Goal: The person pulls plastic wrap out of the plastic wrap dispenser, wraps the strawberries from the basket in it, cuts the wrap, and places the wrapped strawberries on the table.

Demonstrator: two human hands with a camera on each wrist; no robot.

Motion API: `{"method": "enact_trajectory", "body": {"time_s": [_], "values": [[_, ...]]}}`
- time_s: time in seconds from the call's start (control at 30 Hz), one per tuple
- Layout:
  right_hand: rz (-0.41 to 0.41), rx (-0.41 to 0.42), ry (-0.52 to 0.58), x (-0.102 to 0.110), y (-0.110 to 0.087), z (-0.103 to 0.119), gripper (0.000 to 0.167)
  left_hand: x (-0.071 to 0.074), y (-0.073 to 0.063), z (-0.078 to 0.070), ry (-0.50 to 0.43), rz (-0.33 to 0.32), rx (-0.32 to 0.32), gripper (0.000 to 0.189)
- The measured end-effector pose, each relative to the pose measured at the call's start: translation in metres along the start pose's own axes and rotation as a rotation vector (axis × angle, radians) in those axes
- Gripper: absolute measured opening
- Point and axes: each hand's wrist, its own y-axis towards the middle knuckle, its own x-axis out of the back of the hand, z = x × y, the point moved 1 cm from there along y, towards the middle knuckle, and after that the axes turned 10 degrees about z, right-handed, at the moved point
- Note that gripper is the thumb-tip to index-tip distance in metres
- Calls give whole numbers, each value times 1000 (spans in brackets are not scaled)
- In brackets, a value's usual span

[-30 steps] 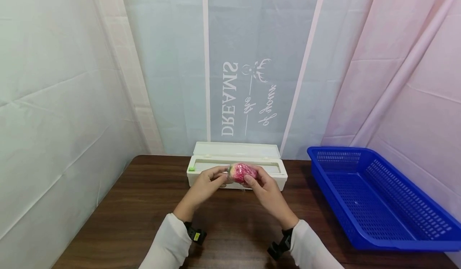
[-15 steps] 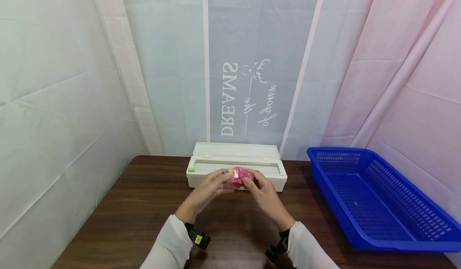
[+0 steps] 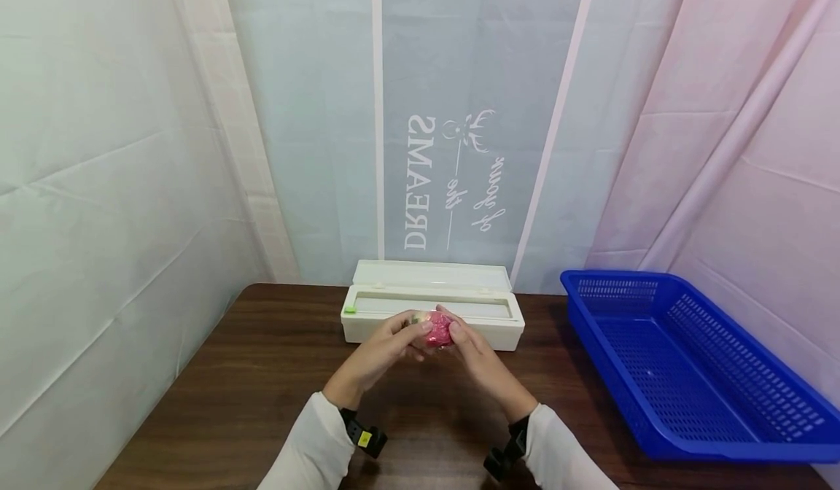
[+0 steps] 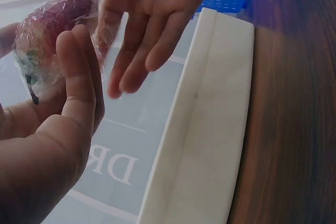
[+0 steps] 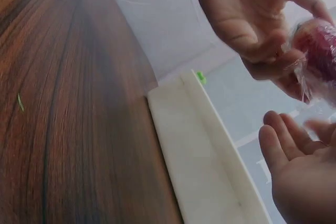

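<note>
A pinkish-red fruit or vegetable (image 3: 438, 329) wrapped in clear cling film is held up between both hands, above the table. A pale yellowish end and a green stem (image 4: 31, 72) show through the film in the left wrist view. My left hand (image 3: 383, 351) grips it from the left, thumb on top and fingers beneath. My right hand (image 3: 484, 362) pinches the other end with thumb and index finger; its remaining fingers (image 4: 157, 40) stretch out straight. Right behind the hands stands a white cling film dispenser (image 3: 354, 327) with its lid (image 3: 429, 275) raised and a green slider (image 3: 350, 310).
To the right a blue perforated plastic basket (image 3: 643, 402) stands on the dark wooden table (image 3: 262, 373). A small green scrap (image 5: 20, 102) lies on the wood. Printed fabric (image 3: 446, 74) hangs behind the table, and pale cloth walls rise on both sides.
Both hands have drawn slightly closer and lower, turning the wrapped item between them. The left thumb now lies over the film on top, and the left fingers have shifted beneath it.
</note>
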Motion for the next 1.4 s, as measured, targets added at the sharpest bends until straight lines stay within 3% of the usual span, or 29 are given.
{"method": "enact_trajectory", "body": {"time_s": [0.1, 0.33, 0.5, 0.67, 0.8, 0.97, 1.17, 1.4], "values": [[54, -5, 67, 0, 0, 1, 60, -1, 0, -1, -16, 2, -18, 41], [51, 11, -33, -1, 1, 1, 49, 0, 0, 0, -6, -22, -19, 34], [-12, -19, -75, -1, 1, 2, 44, 1, 0, -1, -4, -43, 0, 37], [-42, -5, -23, -1, 0, 2, 41, 1, -1, -2, 13, -135, 50, 52], [-76, -5, 17, -1, -2, 3, 38, 2, -1, 0, 35, -187, 69, 45], [-205, -35, 49, 1, -2, 7, 34, 2, -1, 0, 80, -229, 46, 37], [-322, -41, 49, -2, -2, 12, 25, 1, 1, 1, 153, -226, 15, 38], [-341, -51, -1, 0, -1, 14, 25, 0, 2, 1, 177, -243, 41, 39]]}}
